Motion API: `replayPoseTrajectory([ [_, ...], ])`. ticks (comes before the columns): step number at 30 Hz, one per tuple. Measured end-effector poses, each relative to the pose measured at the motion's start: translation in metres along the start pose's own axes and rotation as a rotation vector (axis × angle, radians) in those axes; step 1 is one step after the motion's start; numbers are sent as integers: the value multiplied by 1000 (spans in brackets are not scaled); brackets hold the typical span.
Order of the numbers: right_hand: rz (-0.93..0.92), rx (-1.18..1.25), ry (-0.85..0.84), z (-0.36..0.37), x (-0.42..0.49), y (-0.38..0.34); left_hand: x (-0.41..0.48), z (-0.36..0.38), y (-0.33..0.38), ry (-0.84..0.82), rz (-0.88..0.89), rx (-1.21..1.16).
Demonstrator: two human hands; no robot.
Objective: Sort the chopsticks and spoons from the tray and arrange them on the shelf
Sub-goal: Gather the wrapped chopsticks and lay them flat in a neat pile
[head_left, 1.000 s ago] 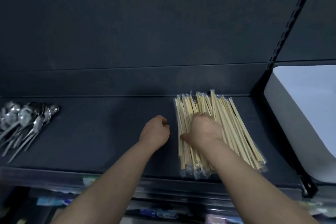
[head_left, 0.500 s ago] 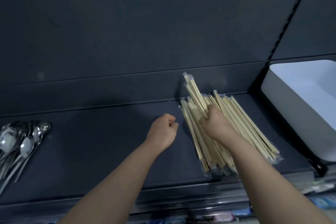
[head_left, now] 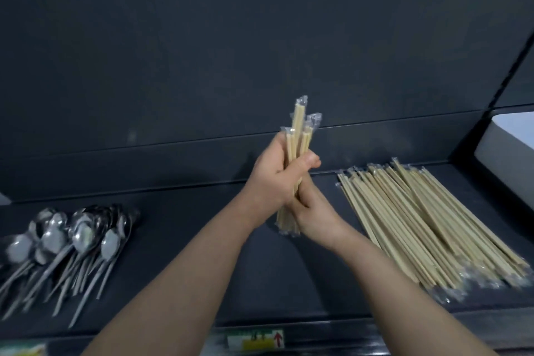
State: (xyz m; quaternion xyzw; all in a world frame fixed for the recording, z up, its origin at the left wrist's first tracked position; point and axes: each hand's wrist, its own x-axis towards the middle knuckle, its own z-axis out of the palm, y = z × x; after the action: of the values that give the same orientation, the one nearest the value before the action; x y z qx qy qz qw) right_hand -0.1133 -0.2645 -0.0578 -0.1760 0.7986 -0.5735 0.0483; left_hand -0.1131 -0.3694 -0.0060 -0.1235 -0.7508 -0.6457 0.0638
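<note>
Head cam: left grip [head_left: 276,179] & right grip [head_left: 313,212] both clench a small chopstick bundle [head_left: 297,136], upright, off the shelf [head_left: 202,240]. Main chopstick pile [head_left: 419,225] lies right of grip, spoons [head_left: 81,237] well left. Tray [head_left: 505,150] inside hidden; prob. near done, w/ this bundle left to place.

Left grip [head_left: 276,178], right grip [head_left: 316,215] and forearms [head_left: 179,269] are bare.
</note>
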Motion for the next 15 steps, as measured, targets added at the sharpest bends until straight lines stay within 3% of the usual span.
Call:
replayPoseTrajectory([
  [5, 120, -52, -37, 13, -10, 24, -4, -6, -17, 41, -96, -45],
  [15, 152, 46, -73, 19, -13, 28, -6, 3, -15, 129, -97, -94],
])
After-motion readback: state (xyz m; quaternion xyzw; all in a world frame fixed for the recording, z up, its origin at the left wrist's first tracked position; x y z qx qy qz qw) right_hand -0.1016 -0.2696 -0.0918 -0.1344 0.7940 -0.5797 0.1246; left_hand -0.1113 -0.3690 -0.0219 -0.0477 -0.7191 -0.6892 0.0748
